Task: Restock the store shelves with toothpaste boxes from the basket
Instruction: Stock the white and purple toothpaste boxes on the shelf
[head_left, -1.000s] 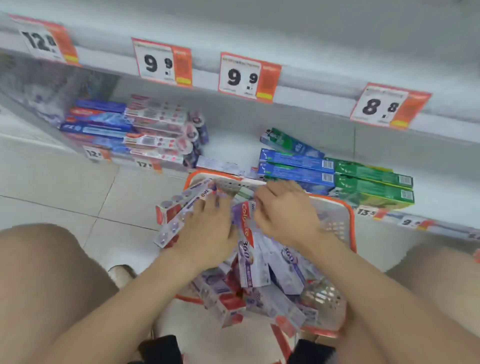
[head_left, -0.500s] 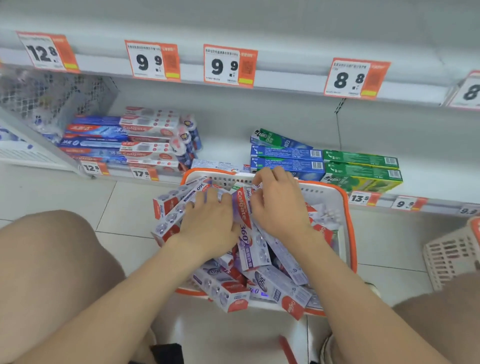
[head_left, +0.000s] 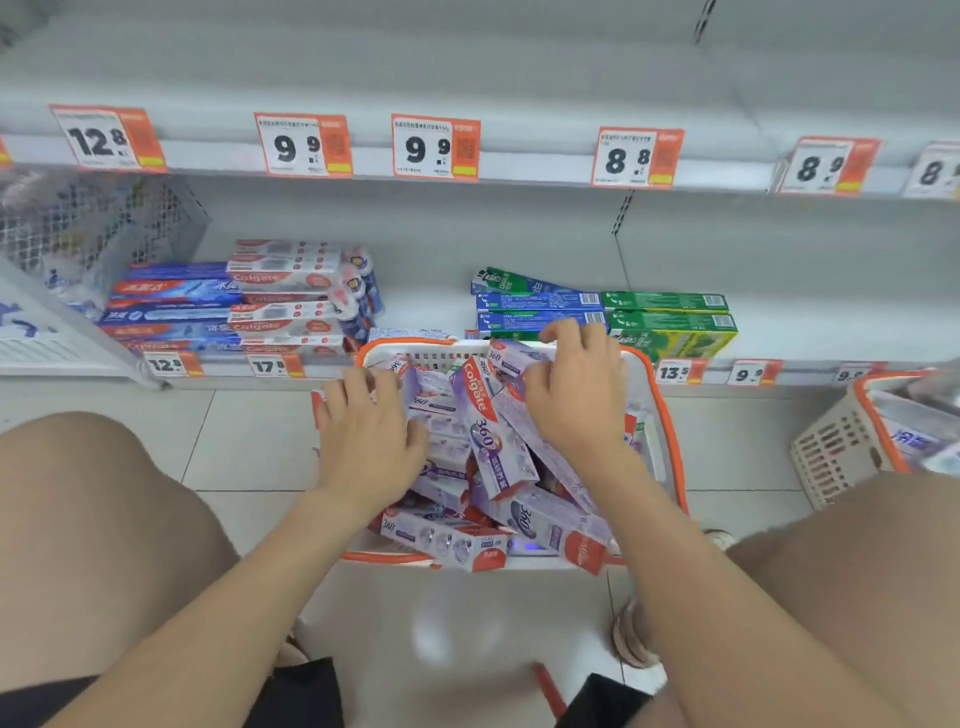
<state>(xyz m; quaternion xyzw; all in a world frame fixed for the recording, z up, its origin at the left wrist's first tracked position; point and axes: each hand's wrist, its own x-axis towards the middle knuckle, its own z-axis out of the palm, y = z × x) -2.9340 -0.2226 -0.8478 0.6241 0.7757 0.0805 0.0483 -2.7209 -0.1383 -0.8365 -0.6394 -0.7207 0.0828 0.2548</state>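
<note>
Knees cut off at lower left and lower right. Centre frame, on the floor: basket (head_left: 661, 415) heaped with purple boxes (head_left: 501, 457), some overhanging and hiding its near rim. Left hand (head_left: 369, 447) lies on the boxes at the basket's left edge, fingers spread; what is under the palm is hidden. Right hand (head_left: 576, 402) sits on boxes toward the far rim, fingers bent; grip or touch, cannot tell. Second basket (head_left: 831, 452) cut by the right edge. Behind, on the shelf (head_left: 805, 317): blue-red stack (head_left: 234, 306) left, green stack (head_left: 670, 325) right.
</note>
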